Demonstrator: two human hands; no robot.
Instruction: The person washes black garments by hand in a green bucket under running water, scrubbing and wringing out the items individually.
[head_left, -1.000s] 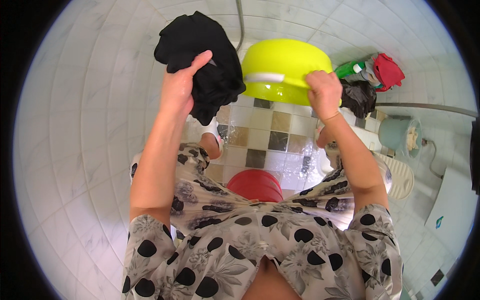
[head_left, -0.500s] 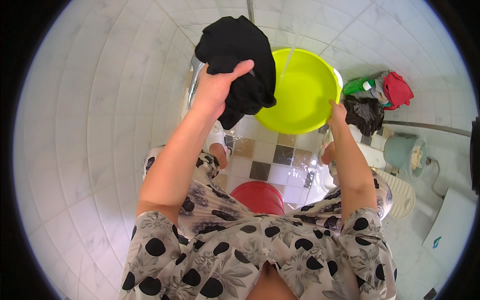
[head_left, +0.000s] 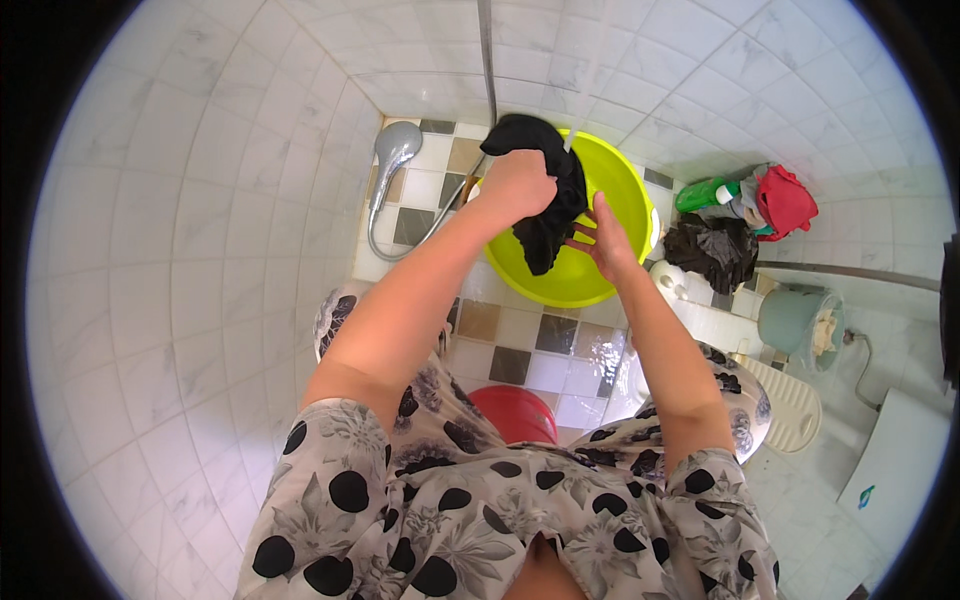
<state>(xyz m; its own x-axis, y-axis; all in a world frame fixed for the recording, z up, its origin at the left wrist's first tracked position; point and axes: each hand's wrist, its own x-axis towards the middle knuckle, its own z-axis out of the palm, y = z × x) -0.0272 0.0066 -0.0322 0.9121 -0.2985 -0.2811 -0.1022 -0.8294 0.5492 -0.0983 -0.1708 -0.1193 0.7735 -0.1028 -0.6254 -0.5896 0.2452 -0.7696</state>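
My left hand point(head_left: 520, 183) is closed round a bunched black garment point(head_left: 545, 228), which hangs over the left part of a lime-green basin point(head_left: 560, 290). The garment's lower end dangles inside the basin. On its right side, my right hand point(head_left: 610, 243) is above the basin with fingers spread, close to the cloth and holding nothing. A thin stream of water point(head_left: 583, 105) falls from above onto or just beside the garment. Whether water stands in the basin I cannot tell.
A grey shower head point(head_left: 398, 145) and its hose lie on the checkered floor at left. To the right are a green bottle point(head_left: 703, 194), a red cloth point(head_left: 786, 203), a black plastic bag point(head_left: 712, 250) and a lined bin point(head_left: 788, 318). A round red object point(head_left: 515, 412) is between my legs.
My left hand has brought the black garment right and over the basin. My right hand has let go of the basin's rim and moved in beside the cloth. The basin sits slightly lower in view.
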